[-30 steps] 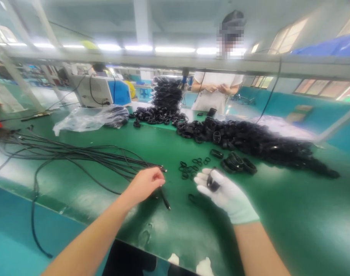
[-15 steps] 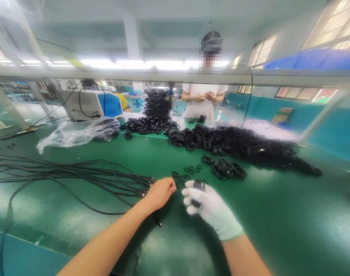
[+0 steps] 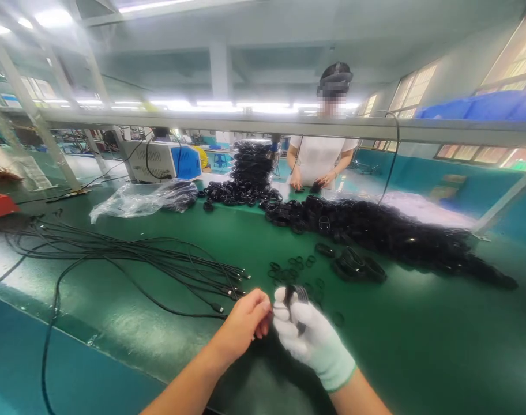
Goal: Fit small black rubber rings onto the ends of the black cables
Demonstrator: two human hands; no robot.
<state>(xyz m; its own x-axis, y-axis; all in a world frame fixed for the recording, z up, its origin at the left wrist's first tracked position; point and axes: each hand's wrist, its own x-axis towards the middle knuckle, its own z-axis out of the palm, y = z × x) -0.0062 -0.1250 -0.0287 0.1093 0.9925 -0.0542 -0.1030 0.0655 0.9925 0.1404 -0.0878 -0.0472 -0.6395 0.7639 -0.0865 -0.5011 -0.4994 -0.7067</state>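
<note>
My bare left hand (image 3: 248,316) is closed, fingertips curled beside the other hand; what they hold, if anything, is hidden. My right hand (image 3: 306,331), in a white glove, is shut on a small black banded bundle (image 3: 296,295), perhaps a coil or stacked rings. Just left of my left hand lie the plug ends of several long black cables (image 3: 159,262). Small black rings (image 3: 291,268) are scattered beyond my right hand. Larger black bands (image 3: 352,262) sit to their right.
Behind is a long heap of black bands (image 3: 375,230), with a wrapped stack (image 3: 252,164) at its left. A clear plastic bag (image 3: 133,202) and a blue-and-white box (image 3: 163,161) stand left. A metal rail (image 3: 245,121) crosses overhead. A co-worker (image 3: 321,155) stands opposite.
My view has swung left, so the bench appears shifted right. My left hand has come closer to the right one. The co-worker's hands have lowered to the bench.
</note>
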